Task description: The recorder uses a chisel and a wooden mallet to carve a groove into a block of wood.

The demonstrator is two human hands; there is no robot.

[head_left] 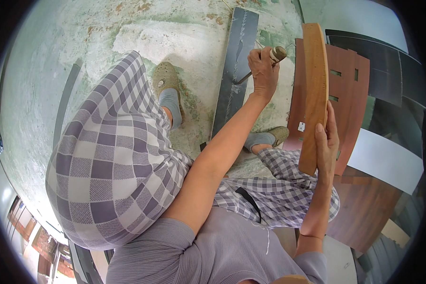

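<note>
My left hand (264, 73) is closed around a wooden-handled tool (278, 53) with a thin dark metal shaft. The shaft's tip reaches the face of a long dark grey board (241, 42). Pale, ragged marks run lengthwise down that board, which lies on the floor between my feet. My right hand (329, 142) grips the lower part of a light brown wooden plank (315, 90), thumb on the near face and fingers behind its edge. The plank stands raised above the floor, to the right of the dark board. I cannot tell the tool's exact kind.
Reddish-brown panels with slots (350, 85) lie at the right, beside dark sheets (383, 71) and a white panel (386, 158). Another brown panel (364, 203) is nearer. A grey strip (67, 97) lies on the left floor. My clogs (165, 75) flank the dark board.
</note>
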